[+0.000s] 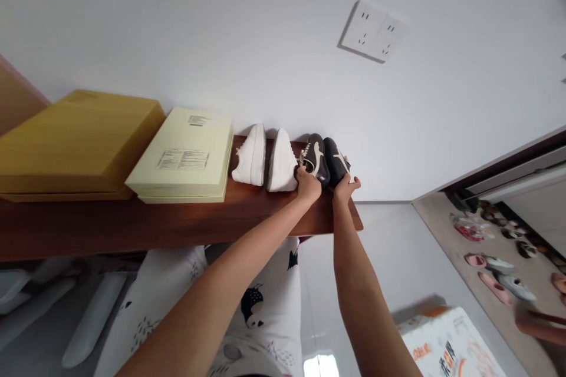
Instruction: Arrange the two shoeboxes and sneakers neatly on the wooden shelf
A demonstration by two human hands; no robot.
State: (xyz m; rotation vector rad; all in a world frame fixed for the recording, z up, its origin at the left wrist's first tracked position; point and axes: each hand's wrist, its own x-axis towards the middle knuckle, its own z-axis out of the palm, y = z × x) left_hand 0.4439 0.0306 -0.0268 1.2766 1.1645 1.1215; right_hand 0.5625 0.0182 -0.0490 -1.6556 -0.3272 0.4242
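My left hand [308,185] is closed around the heel end of a dark brown sneaker [317,154] with a cream side stripe and light laces. Just right of it, my right hand [345,187] grips the heel end of the matching dark sneaker [335,159]. Both dark shoes lie tilted on their sides, soles close together, at the right end of a reddish-brown wooden bench top [265,215]. Immediately left of them are two white sneakers, one [281,166] near my left hand and the other [251,159] farther left, also on their sides.
A pale yellow box [190,150] and a larger mustard box [84,141] occupy the bench's left part. Behind is a white wall with a socket plate [371,31]. On the floor at right are a printed white package [451,344] and several shoes, including pink slippers [494,287].
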